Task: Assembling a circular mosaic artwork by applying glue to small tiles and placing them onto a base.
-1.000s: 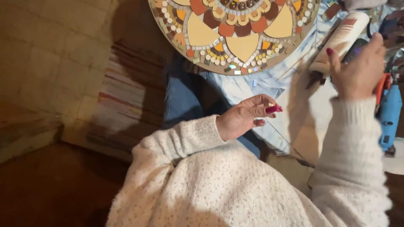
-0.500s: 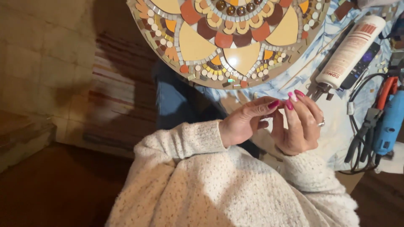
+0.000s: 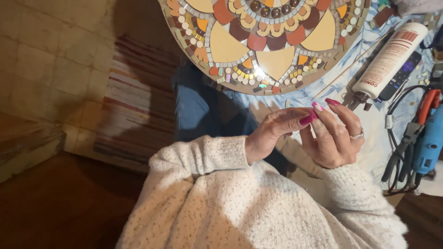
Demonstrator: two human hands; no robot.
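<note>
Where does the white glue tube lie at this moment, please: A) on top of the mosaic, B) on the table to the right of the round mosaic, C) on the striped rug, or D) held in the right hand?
B: the white glue tube lies on the table right of the round mosaic, while both hands meet fingertip to fingertip below it.

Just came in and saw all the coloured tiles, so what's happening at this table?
A person in a cream knitted sweater sits at a round mosaic of orange, brown and cream pieces. The left hand and right hand meet fingertip to fingertip below it; whether they pinch anything is unclear. A white glue tube lies beside the mosaic, a blue power tool further right.
</note>
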